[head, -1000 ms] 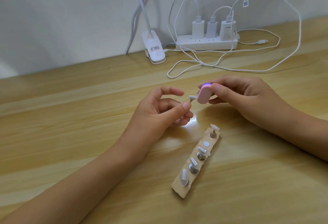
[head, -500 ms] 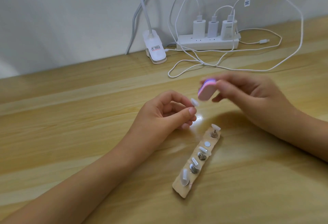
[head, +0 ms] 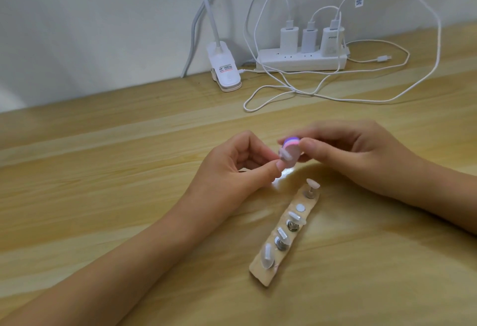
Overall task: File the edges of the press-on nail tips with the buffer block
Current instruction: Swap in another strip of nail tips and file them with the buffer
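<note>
Desk [head: 103,171]: four nail tips [head: 267,254] on strip [head: 265,278] (fifth tip [head: 285,155] against buffer [head: 294,158]).

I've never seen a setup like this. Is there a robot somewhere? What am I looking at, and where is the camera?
No robot here: these are a person's bare hands, filmed by one camera worn on the head, looking forward and down. The left hand pinches a small nail tip. The right hand grips a pink buffer block against it, though the contact is blurred. On the wooden table lies a holder strip with four more tips on little stands and one empty round spot. By the wall sit a power strip with three chargers, white cables and a clip lamp's base.
</note>
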### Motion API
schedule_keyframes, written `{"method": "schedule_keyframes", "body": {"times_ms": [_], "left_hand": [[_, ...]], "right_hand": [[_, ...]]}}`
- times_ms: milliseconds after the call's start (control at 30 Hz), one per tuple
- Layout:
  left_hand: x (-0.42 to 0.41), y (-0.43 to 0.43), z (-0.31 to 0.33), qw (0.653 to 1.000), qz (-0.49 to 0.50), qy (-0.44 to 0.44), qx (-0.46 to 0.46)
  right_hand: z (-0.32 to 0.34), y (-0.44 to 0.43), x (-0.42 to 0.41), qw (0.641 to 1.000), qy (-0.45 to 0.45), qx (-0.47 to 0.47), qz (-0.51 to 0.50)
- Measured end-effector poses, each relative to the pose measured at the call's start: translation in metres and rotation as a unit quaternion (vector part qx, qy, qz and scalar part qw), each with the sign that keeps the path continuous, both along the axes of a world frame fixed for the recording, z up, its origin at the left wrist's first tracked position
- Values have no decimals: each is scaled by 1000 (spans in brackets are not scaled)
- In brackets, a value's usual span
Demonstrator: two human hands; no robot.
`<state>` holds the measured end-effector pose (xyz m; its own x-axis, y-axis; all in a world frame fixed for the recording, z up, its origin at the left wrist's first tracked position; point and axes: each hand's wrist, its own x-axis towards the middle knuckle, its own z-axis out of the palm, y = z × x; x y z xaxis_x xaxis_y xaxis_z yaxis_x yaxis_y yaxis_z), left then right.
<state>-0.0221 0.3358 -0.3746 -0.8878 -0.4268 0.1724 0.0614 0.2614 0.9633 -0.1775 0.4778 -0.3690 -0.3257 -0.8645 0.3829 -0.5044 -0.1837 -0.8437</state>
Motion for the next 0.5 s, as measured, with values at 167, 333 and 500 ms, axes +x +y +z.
{"method": "schedule_keyframes", "body": {"times_ms": [167, 333, 500], "left_hand": [[0, 1, 1, 1000, -3, -2, -7], [0, 1, 0, 1000, 3, -4, -7], [-1, 0, -1, 1000, 5, -7, -4]], "right_hand": [[1, 1, 1, 998, 23, -56, -24], [-2, 0, -1, 997, 34, -51, -40], [-3, -2, -1, 997, 73, -20, -27]]}}
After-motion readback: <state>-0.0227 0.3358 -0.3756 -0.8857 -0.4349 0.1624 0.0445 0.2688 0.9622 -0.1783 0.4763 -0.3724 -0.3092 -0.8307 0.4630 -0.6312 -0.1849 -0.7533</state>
